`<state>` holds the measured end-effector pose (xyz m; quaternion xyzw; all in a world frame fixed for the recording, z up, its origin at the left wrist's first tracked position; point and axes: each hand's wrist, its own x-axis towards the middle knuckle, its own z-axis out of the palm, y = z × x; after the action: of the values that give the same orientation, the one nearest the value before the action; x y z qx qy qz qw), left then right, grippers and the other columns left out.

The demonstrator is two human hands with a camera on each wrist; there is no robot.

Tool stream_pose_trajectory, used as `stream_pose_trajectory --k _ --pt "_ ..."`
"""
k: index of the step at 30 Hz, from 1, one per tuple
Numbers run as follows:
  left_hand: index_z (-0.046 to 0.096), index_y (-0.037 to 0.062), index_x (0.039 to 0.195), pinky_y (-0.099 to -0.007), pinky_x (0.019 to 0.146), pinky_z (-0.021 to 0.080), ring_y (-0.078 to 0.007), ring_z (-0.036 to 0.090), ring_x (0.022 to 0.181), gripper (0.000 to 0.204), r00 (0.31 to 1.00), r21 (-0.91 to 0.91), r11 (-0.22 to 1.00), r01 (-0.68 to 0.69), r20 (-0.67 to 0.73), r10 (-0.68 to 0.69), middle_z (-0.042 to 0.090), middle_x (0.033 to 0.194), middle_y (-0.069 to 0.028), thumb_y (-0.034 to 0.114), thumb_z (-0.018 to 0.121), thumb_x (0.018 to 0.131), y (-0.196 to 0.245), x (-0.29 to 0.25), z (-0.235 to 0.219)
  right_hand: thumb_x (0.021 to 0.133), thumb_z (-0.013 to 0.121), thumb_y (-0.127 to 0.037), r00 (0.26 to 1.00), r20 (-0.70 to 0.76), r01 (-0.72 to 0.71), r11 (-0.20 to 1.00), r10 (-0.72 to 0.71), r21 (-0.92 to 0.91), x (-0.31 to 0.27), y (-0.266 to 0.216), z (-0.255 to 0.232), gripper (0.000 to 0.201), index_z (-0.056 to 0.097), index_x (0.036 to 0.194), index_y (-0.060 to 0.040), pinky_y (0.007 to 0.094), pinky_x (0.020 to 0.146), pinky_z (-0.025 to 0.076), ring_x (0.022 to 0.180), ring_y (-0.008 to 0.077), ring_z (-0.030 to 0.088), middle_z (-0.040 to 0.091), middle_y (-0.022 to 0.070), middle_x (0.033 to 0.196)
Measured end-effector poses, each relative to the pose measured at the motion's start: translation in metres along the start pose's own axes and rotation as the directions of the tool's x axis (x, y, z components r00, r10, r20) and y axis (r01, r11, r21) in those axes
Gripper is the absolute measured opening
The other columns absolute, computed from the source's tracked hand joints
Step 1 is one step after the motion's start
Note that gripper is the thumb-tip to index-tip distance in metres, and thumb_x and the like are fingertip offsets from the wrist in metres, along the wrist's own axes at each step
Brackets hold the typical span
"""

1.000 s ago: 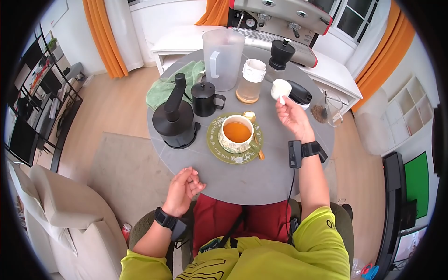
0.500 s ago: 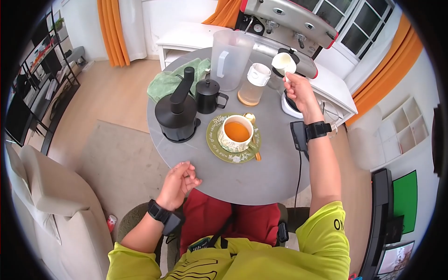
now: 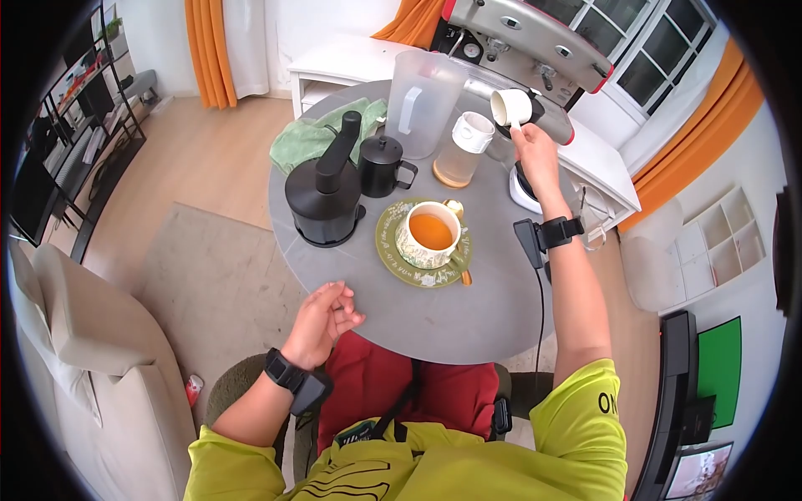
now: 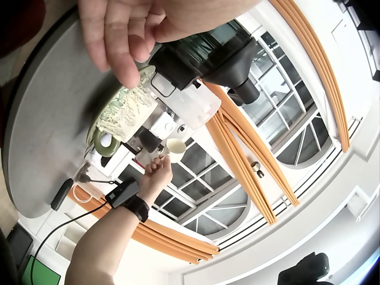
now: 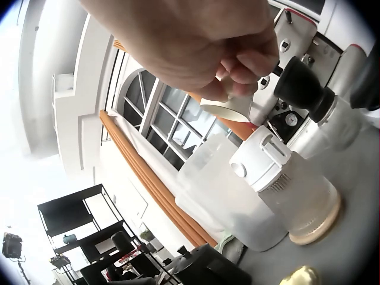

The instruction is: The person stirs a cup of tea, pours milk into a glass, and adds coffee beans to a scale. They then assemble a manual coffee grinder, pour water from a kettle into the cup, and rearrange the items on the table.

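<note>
My right hand (image 3: 539,159) pinches the handle of a small cream-white cup (image 3: 513,106), raised over the far right of the table. The cup is tipped, its mouth facing left in the head view; the right wrist view shows its rim (image 5: 228,113) below curled fingers. Beside the table's near edge, my left hand (image 3: 319,321) hangs with loosely curled fingers and holds nothing. Between the hands, a patterned teacup (image 3: 415,251) of orange-brown liquid sits on a green saucer (image 3: 393,260) with a gold spoon (image 3: 466,276). A clear jar with a white collar (image 3: 474,134) stands left of the raised cup.
Left on the table (image 3: 493,309) stand a black lidded device with a crank-like arm (image 3: 322,204), a black pot (image 3: 380,167) and a green cloth (image 3: 305,138). A frosted pitcher (image 3: 426,100) stands behind. A black-and-white device (image 3: 524,196) is partly hidden beneath the right forearm.
My right hand has moved up and away with the white cup, which has tipped so its mouth faces left. The left hand stays near the table edge. The head view has shifted slightly.
</note>
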<state>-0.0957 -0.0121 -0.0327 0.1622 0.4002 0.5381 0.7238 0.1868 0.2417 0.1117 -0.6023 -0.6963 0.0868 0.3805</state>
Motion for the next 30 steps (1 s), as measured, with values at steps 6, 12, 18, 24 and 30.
stream_pose_trajectory --k 6,12,18,24,30 --pt "0.052 0.0054 0.090 -0.0316 0.074 0.054 -0.0152 0.059 0.066 0.021 1.000 -0.001 1.000 -0.004 0.004 0.004 0.053 0.072 -0.0029 0.022 0.045 0.100 0.000 0.000 0.001 0.088 0.054 -0.030 0.993 -0.063 0.094 0.988 -0.102 -0.121 -0.007 -0.003 0.002 0.032 0.060 0.083 0.0013 0.0437 0.066 0.044 0.074 0.0393 0.060 0.062 0.0207 0.074" --pt "0.052 0.0055 0.089 -0.0324 0.076 0.055 -0.0131 0.059 0.064 0.021 1.000 -0.007 1.000 -0.009 -0.003 0.009 0.053 0.072 -0.0022 0.022 0.045 0.099 -0.001 0.000 0.002 0.090 0.054 -0.029 0.984 -0.074 0.142 0.964 -0.162 -0.223 -0.011 0.001 0.001 0.028 0.059 0.087 -0.0012 0.0484 0.069 0.045 0.079 0.0422 0.059 0.063 0.0223 0.077" --pt "0.052 0.0058 0.089 -0.0326 0.076 0.055 -0.0131 0.059 0.063 0.020 1.000 0.006 1.000 -0.009 -0.008 0.009 0.053 0.072 -0.0016 0.022 0.045 0.099 0.000 0.000 0.002 0.091 0.054 -0.028 0.971 -0.069 0.200 0.939 -0.228 -0.281 -0.015 0.000 0.004 0.026 0.057 0.086 -0.0023 0.0505 0.067 0.045 0.077 0.0427 0.059 0.063 0.0213 0.076" --pt "0.052 0.0058 0.089 -0.0326 0.076 0.055 -0.0133 0.059 0.063 0.020 1.000 0.006 1.000 -0.011 -0.010 0.011 0.053 0.072 -0.0017 0.022 0.045 0.099 0.000 0.000 0.002 0.091 0.054 -0.028 0.951 -0.064 0.264 0.902 -0.303 -0.342 -0.017 0.000 0.009 0.027 0.056 0.085 -0.0016 0.0510 0.066 0.045 0.076 0.0433 0.059 0.062 0.0220 0.075" --pt "0.052 0.0053 0.090 -0.0328 0.075 0.055 -0.0138 0.059 0.063 0.021 1.000 0.002 1.000 -0.006 -0.015 0.006 0.052 0.071 -0.0020 0.022 0.045 0.099 -0.001 0.001 0.001 0.092 0.054 -0.025 0.999 -0.030 0.034 0.986 -0.030 0.164 -0.008 0.011 0.006 0.023 0.057 0.087 -0.0022 0.0344 0.051 0.042 0.057 0.0239 0.054 0.058 0.0100 0.064"
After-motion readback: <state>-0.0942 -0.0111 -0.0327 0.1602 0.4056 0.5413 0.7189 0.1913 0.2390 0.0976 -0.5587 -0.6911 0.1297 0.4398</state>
